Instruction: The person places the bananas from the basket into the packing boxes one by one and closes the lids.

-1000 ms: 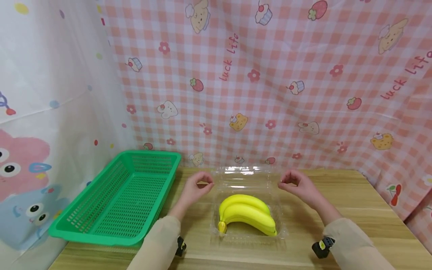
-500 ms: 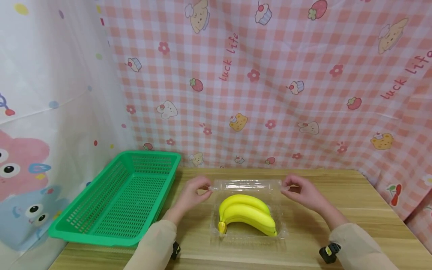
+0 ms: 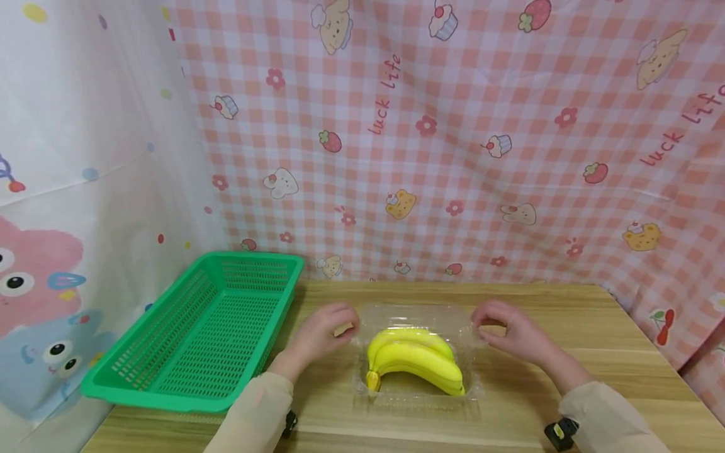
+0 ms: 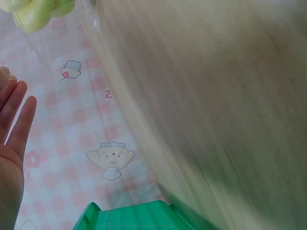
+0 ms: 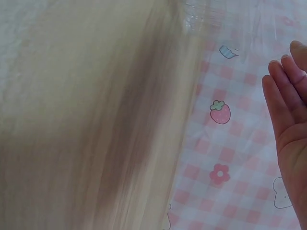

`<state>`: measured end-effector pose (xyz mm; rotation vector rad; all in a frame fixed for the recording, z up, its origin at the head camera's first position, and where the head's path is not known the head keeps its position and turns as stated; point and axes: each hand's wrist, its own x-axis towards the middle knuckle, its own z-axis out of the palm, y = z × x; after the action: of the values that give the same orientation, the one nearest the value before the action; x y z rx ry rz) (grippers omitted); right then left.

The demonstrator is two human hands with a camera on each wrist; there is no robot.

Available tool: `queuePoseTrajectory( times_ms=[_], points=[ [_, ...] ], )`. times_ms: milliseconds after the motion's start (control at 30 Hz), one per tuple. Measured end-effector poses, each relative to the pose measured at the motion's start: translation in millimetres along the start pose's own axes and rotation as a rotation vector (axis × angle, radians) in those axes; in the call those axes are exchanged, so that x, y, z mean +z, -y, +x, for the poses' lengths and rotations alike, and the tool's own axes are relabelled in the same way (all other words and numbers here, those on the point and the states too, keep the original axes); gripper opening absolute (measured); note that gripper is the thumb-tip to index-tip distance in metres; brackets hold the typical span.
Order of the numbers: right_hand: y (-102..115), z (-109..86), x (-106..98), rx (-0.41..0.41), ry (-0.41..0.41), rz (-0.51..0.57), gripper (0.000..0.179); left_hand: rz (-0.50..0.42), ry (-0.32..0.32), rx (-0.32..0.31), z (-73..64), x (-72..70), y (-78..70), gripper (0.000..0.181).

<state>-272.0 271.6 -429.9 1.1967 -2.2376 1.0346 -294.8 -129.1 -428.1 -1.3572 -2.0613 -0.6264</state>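
Observation:
A bunch of yellow bananas (image 3: 416,358) lies in a clear plastic clamshell box (image 3: 419,397) on the table, stem end to the left. The box's see-through lid (image 3: 416,313) leans forward over the back of the bananas. At its left corner my left hand (image 3: 324,330) pinches the lid between thumb and fingertips; my right hand (image 3: 506,330) does the same at the right corner. In the left wrist view, the bananas (image 4: 36,14) show at the top left above my left hand (image 4: 12,134). The right wrist view has my right hand (image 5: 290,105) at its right edge.
A green perforated plastic basket (image 3: 240,371) stands to the left of my left forearm. The wooden table (image 3: 600,340) reaches back to a pink checked cloth (image 3: 430,163) with cartoon prints. A white printed cloth (image 3: 107,157) hangs on the left.
Both hands have taken hold of the lid's corners and drawn it toward me. The lid has swung from leaning back to tilting over the bananas. The bananas and basket have not moved.

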Motion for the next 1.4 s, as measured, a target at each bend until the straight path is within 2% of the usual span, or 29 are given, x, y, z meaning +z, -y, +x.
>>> queuePoseTrajectory(
  times_ms=[300,600,867,1100,1200,1400],
  points=[
    [0,0.0,-1,-0.146,0.010,-0.084,0.043,0.085,0.035,0.034,-5.8,-1.7,-4.4,0.024],
    [2,-2.5,0,-0.187,0.068,-0.179,0.038,0.164,0.066,0.088,-8.5,-3.0,-9.0,0.022],
    [5,-5.1,0,-0.194,0.106,-0.238,0.034,0.198,0.112,0.082,-10.3,-2.9,-13.3,0.020],
    [3,-5.5,3,-0.284,0.087,-0.252,0.037,0.213,0.132,0.079,-10.2,-3.9,-15.7,0.020],
    [2,-6.2,3,-0.286,0.094,-0.254,0.031,0.214,0.141,0.082,-10.4,-3.9,-16.0,0.020],
    [2,-8.0,2,-0.263,0.120,-0.266,0.008,0.211,0.158,0.084,-11.3,-3.6,-16.0,0.019]
  ],
)
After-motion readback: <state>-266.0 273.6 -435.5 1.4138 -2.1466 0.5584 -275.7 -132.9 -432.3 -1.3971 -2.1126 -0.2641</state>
